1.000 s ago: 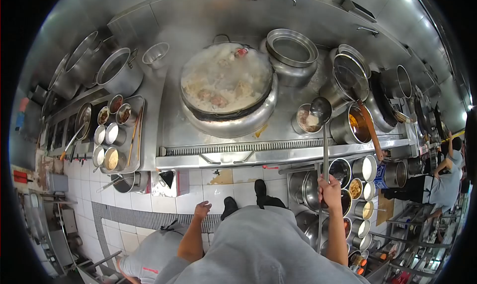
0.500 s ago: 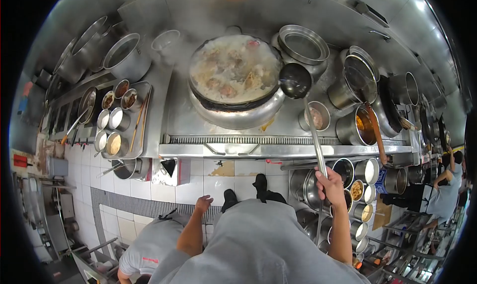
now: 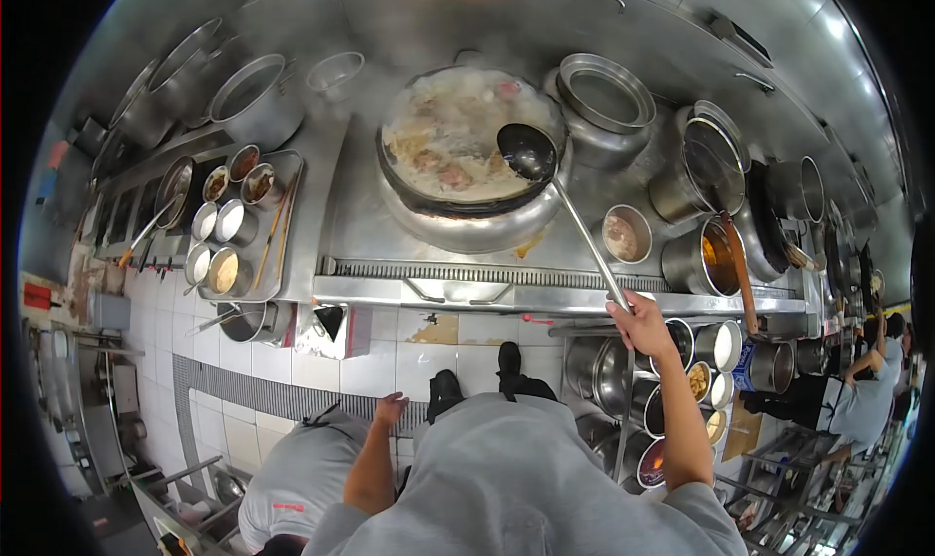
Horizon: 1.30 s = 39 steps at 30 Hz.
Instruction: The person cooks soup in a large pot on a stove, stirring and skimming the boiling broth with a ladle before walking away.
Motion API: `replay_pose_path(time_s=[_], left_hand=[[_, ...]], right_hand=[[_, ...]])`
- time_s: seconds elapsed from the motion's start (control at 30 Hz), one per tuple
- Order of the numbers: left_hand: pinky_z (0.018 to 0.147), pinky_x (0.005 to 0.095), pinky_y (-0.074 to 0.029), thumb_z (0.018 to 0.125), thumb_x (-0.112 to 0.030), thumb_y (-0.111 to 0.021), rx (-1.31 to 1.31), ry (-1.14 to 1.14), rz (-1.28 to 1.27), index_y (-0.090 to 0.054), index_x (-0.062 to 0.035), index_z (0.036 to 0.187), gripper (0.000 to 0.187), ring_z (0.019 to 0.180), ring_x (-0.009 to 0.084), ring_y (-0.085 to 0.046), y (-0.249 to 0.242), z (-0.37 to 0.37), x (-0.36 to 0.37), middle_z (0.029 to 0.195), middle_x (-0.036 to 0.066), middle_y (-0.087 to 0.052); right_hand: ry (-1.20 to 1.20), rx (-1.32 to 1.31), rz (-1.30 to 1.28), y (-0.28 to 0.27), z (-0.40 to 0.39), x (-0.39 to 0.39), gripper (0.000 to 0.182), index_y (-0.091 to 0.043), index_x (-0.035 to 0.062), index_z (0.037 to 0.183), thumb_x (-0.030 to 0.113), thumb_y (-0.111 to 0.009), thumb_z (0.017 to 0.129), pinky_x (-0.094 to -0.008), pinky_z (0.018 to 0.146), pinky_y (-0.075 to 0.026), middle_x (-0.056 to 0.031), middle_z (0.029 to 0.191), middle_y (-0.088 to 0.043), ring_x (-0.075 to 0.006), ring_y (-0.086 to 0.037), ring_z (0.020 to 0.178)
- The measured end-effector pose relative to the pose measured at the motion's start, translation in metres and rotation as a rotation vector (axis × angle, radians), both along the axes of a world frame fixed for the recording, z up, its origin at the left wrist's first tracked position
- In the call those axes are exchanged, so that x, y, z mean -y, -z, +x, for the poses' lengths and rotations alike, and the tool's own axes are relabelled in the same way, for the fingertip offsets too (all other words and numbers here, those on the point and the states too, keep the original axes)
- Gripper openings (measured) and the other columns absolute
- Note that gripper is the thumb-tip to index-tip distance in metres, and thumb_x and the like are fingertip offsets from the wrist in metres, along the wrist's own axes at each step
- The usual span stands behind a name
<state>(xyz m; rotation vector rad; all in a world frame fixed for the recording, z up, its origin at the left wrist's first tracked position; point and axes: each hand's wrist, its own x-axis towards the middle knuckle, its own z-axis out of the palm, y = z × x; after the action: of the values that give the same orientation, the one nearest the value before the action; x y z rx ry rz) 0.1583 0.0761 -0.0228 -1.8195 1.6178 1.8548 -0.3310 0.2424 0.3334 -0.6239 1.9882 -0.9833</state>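
My right hand [image 3: 643, 326] is closed around the end of a long-handled ladle [image 3: 527, 153]. The ladle's dark round bowl overlaps the right part of a large wok [image 3: 467, 205]. Pale, steaming liquid with chunks of food [image 3: 443, 157] fills the wok, which sits on a round metal burner stand [image 3: 458, 235]. Low on my left side, over the tiled floor, my left hand [image 3: 392, 408] hangs with its fingers apart, holding nothing.
A metal cup of pinkish food [image 3: 625, 235] and a pot of orange liquid [image 3: 716, 259] stand right of the wok. At left, a tray [image 3: 292, 281] bears seasoning bowls. One co-worker [image 3: 302, 478] is close on my left; another person [image 3: 862, 390] is far right.
The ladle's bowl has swung left from beside the wok to over its right part. My right hand has moved slightly up and forward with the handle. My left hand shifted slightly down.
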Motion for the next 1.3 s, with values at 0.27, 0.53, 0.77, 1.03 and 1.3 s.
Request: replay_pose_path(time_s=[0.27, 0.53, 0.77, 1.03, 1.3], left_hand=[[0.061, 0.0275, -0.046, 0.078, -0.03, -0.063, -0.055, -0.042, 0.04, -0.054, 0.003, 0.116, 0.051, 0.066, 0.013, -0.058, 0.012, 0.007, -0.028, 0.086, 0.012, -0.066], [0.071, 0.0266, -0.046, 0.077, -0.026, -0.063, -0.054, 0.014, -0.013, -0.052, 0.0024, 0.118, 0.051, 0.078, 0.0163, -0.059, -0.015, -0.028, -0.006, 0.091, 0.015, -0.065], [0.064, 0.0263, -0.046, 0.077, -0.025, -0.063, -0.038, -0.075, 0.05, -0.053, 0.002, 0.117, 0.049, 0.069, 0.0148, -0.057, -0.014, -0.02, -0.003, 0.086, 0.012, -0.065], [0.059, 0.0267, -0.047, 0.077, -0.028, -0.063, -0.044, -0.02, -0.003, -0.056, 0.0011, 0.114, 0.048, 0.064, 0.0126, -0.058, 0.014, 0.007, -0.027, 0.076, 0.011, -0.065], [0.07, 0.0285, -0.048, 0.078, -0.032, -0.062, 0.0, 0.043, -0.023, -0.055, 0.0022, 0.114, 0.05, 0.075, 0.0184, -0.062, 0.016, -0.005, -0.014, 0.088, 0.018, -0.065]], right_hand=[[-0.039, 0.082, -0.011, -0.05, 0.048, 0.026, 0.027, -0.055, 0.0066, 0.111, 0.02, -0.057, 0.087, -0.0219, 0.034, -0.028, 0.003, 0.052, -0.042, -0.0037, -0.037, 0.036], [-0.214, -0.42, 0.102, -0.039, 0.075, 0.056, 0.028, -0.055, 0.0044, 0.102, 0.024, -0.056, 0.082, -0.0463, 0.065, -0.043, -0.0231, 0.07, -0.058, -0.045, -0.054, 0.074], [-0.222, -0.605, 0.078, -0.01, 0.076, 0.068, 0.031, -0.054, 0.0015, 0.102, 0.025, -0.057, 0.082, -0.0483, 0.067, -0.043, -0.0251, 0.072, -0.058, -0.0427, -0.057, 0.074], [-0.093, -0.581, -0.032, -0.029, 0.063, 0.081, 0.029, -0.053, -0.002, 0.09, 0.025, -0.057, 0.082, -0.044, 0.065, -0.043, -0.0252, 0.07, -0.055, -0.0418, -0.056, 0.072], [-0.124, -0.245, 0.13, -0.075, 0.068, 0.073, 0.028, -0.057, -0.0005, 0.096, 0.023, -0.058, 0.082, -0.0351, 0.059, -0.042, -0.0199, 0.066, -0.055, -0.0321, -0.052, 0.059]])
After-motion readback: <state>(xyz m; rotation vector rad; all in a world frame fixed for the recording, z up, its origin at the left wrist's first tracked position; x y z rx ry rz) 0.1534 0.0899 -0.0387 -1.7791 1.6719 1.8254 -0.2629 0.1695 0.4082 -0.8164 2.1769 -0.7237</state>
